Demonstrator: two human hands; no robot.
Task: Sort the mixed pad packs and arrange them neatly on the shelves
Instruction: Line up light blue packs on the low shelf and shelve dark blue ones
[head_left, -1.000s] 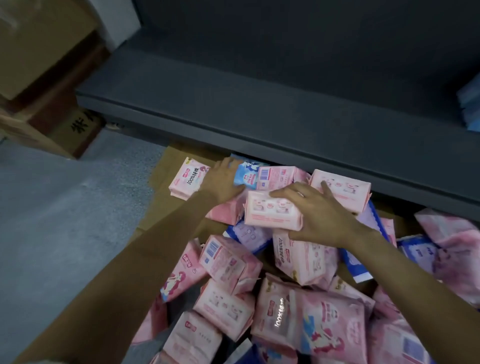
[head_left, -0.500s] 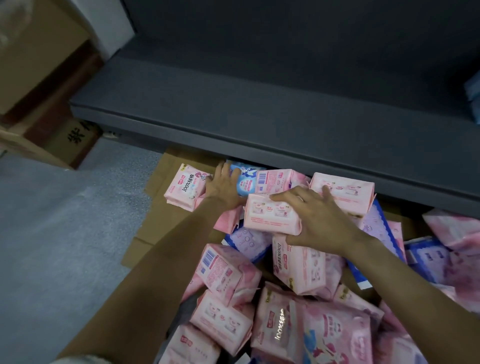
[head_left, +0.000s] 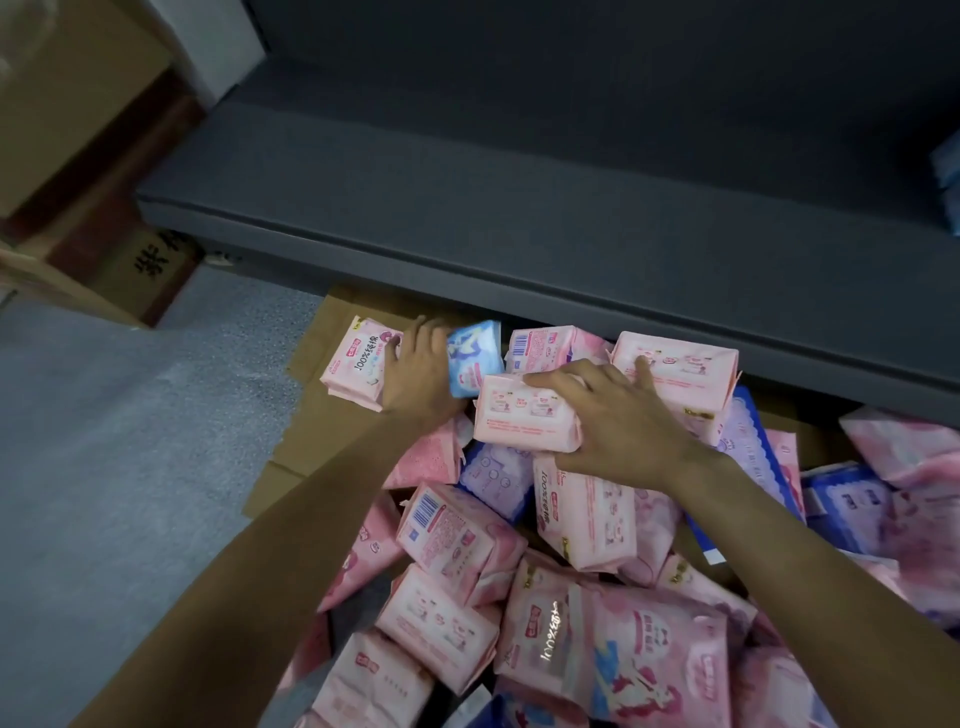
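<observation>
Dozens of pad packs (head_left: 571, 545) heaped on flattened cardboard (head_left: 311, 415) on the floor, mostly pink, a few blue and lilac; no bin around them. Above the heap, a dark grey shelf (head_left: 467, 197), bare but for blue packs (head_left: 948, 171) at its far right edge. Right hand (head_left: 618, 421) spread over a pink pack (head_left: 519, 415), fingers (head_left: 550, 382) curled across its top, thumb under its near edge, little finger touching the pink pack behind. Left hand (head_left: 415, 374) between a pink pack (head_left: 358, 364) and a small blue pack (head_left: 475, 358), fingers around the blue one's left side. Brown cartons (head_left: 78, 130) stacked at far left.
</observation>
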